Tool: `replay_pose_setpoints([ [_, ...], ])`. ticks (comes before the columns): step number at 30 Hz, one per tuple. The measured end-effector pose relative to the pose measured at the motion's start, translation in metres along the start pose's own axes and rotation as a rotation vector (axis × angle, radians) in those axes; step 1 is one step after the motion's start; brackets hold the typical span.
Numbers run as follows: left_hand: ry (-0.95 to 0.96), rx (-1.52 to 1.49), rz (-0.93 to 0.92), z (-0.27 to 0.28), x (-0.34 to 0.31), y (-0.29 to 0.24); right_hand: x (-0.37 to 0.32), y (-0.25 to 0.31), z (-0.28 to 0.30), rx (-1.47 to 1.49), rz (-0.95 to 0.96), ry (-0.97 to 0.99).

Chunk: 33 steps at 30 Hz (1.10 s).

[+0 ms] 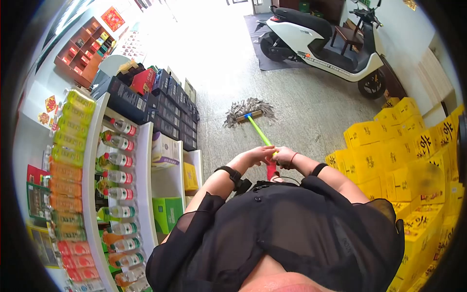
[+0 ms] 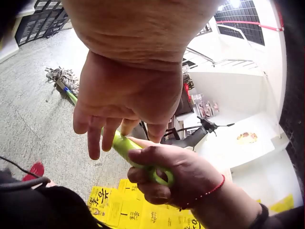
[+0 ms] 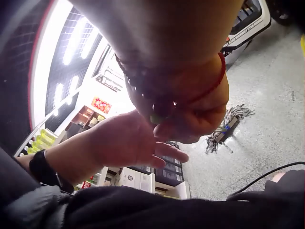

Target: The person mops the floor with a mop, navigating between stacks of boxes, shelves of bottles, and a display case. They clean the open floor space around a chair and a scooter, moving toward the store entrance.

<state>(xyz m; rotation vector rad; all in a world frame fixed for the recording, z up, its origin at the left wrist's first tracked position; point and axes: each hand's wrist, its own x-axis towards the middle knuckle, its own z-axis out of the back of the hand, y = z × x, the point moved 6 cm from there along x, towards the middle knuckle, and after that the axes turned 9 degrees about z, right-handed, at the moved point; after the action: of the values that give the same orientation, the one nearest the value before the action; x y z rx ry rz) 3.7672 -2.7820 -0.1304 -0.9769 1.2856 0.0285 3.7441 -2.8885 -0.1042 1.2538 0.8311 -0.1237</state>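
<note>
A mop with a grey string head (image 1: 250, 111) lies against the floor ahead, its bright green handle (image 1: 260, 130) running back toward the body. Near the handle's top end, my right hand (image 1: 286, 156) grips it with curled fingers, and a looped end (image 2: 165, 177) pokes out of the fist in the left wrist view. My left hand (image 2: 131, 95) is beside that grip with its fingers extended, fingertips right at the handle. In the right wrist view the left hand (image 3: 126, 140) also shows straight fingers, partly behind the right fist (image 3: 190, 121).
Shelves of bottled drinks (image 1: 121, 185) and stacked dark boxes (image 1: 175, 114) line the left. Yellow cartons (image 1: 374, 138) are piled on the right. A white scooter (image 1: 326, 48) stands at the back right on a grey mat (image 1: 260, 56).
</note>
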Motion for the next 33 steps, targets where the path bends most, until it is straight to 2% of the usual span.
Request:
replay_pose_setpoints([
  [2, 0.005, 0.049, -0.074, 0.045, 0.016, -0.015, 0.046, 0.015, 0.012, 0.031, -0.002, 0.015],
  [3, -0.033, 0.012, 0.022, 0.066, 0.023, -0.023, 0.071, 0.023, 0.020, 0.060, -0.001, 0.025],
  [5, -0.034, 0.029, 0.010, 0.112, 0.043, -0.033, 0.128, 0.035, 0.034, 0.009, 0.025, 0.039],
  [6, -0.035, 0.055, 0.002, 0.137, 0.044, -0.046, 0.154, 0.052, 0.040, -0.035, 0.057, 0.049],
  [7, -0.021, 0.003, 0.065, 0.160, 0.042, -0.057, 0.177, 0.069, 0.046, 0.077, 0.093, 0.039],
  [10, -0.055, -0.028, 0.049, 0.236, 0.047, -0.086, 0.238, 0.119, 0.071, 0.038, 0.028, 0.125],
  [11, -0.088, -0.032, 0.037, 0.264, 0.053, -0.093, 0.261, 0.136, 0.080, -0.079, 0.037, 0.111],
  [12, -0.090, -0.034, 0.033, 0.287, 0.049, -0.088, 0.280, 0.148, 0.076, -0.080, 0.030, 0.132],
  [14, -0.138, -0.146, -0.004, 0.329, 0.054, -0.101, 0.278, 0.206, 0.087, -0.073, -0.047, 0.113],
  [15, -0.139, -0.175, 0.014, 0.344, 0.055, -0.107, 0.307, 0.209, 0.092, -0.048, 0.013, 0.125],
  [20, -0.160, -0.260, 0.003, 0.440, 0.090, -0.107, 0.384, 0.275, 0.090, 0.054, -0.014, 0.143],
  [22, -0.158, -0.316, -0.072, 0.478, 0.089, -0.130, 0.424, 0.306, 0.101, -0.193, 0.044, 0.175],
  [24, -0.185, -0.314, -0.035, 0.526, 0.087, -0.144, 0.477, 0.321, 0.108, -0.073, 0.043, 0.183],
  [26, -0.154, -0.275, -0.082, 0.584, 0.105, -0.142, 0.524, 0.344, 0.108, -0.157, 0.047, 0.134],
  [29, -0.148, -0.270, -0.092, 0.652, 0.094, -0.172, 0.546, 0.415, 0.108, -0.174, 0.003, 0.145],
  [33, -0.104, -0.248, -0.078, 0.734, 0.097, -0.190, 0.614, 0.459, 0.109, -0.178, 0.014, 0.141],
])
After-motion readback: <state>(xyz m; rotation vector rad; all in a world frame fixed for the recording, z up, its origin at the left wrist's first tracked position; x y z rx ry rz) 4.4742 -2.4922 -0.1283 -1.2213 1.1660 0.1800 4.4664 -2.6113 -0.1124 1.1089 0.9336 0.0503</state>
